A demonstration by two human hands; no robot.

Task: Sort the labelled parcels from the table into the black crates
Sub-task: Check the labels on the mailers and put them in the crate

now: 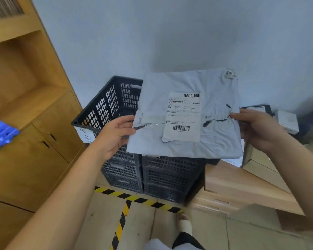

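I hold a flat grey plastic parcel (213, 98) with a white shipping label (183, 116) facing me, up in front of the stacked black crates (108, 109). My left hand (116, 134) pinches its left edge and my right hand (258, 129) pinches its right edge. The parcel hides most of the top crate's opening. More black crates (168, 177) are stacked below it.
A wooden cabinet (34, 123) stands at the left, with a blue crate (0, 136) at the left edge. The wooden table (242, 184) at the right carries a white box (287, 123) and other parcels. Yellow-black tape (134, 197) marks the floor.
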